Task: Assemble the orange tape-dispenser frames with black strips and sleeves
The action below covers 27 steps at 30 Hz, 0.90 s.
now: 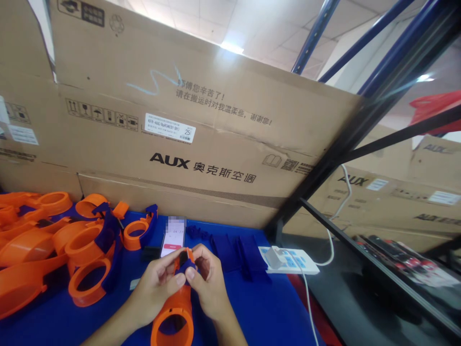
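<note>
Both hands meet low in the middle of the head view around an orange plastic part (173, 307) with a round ring opening at its near end. My left hand (154, 283) is closed on the part's left side. From the right, my right hand (209, 276) grips it too. The two thumbs press on a small dark blue plastic piece (185, 265) at the part's far end. Whether this piece is fully seated cannot be made out, since fingers cover its sides. Just beyond the hands lies a phone (173, 240) with its screen lit.
Several orange ring parts (88, 281), some with blue pieces, are heaped on the blue table (237, 312) at left. Blue plastic pieces (248, 257) and a white power strip (288, 260) lie right. A cardboard box (216, 139) stands behind; a dark metal frame (313, 178) slants past.
</note>
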Each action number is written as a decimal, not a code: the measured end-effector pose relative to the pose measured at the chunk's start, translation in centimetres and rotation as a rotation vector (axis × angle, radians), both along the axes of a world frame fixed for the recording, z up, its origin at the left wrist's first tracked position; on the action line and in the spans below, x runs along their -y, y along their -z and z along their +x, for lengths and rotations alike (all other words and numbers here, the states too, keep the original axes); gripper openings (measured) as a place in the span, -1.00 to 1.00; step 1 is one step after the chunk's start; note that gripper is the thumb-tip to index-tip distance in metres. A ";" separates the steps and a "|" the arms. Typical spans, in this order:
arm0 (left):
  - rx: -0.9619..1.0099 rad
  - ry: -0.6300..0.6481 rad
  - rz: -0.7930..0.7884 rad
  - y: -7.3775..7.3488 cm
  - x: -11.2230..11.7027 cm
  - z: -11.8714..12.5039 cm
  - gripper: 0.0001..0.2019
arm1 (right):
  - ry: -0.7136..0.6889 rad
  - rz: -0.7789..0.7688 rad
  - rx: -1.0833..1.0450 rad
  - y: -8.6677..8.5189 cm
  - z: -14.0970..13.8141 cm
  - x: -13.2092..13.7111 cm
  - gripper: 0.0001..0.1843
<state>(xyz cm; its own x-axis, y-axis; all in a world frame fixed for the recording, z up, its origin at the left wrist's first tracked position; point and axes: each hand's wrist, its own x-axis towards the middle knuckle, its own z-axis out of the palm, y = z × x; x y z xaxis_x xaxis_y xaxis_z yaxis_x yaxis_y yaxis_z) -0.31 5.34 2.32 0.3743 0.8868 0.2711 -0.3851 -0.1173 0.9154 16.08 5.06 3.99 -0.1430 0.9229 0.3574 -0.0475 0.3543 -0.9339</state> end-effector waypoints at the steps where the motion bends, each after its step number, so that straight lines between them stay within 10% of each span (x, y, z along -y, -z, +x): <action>1: -0.003 -0.028 -0.012 0.1 -0.1 0.0 -0.55 | 0.010 -0.012 -0.001 0.0 -0.1 0.0 -0.62; 27: 0.053 -0.175 -0.272 -1.3 0.4 0.4 -0.61 | 0.026 -0.196 -0.017 0.0 -0.9 0.0 -0.61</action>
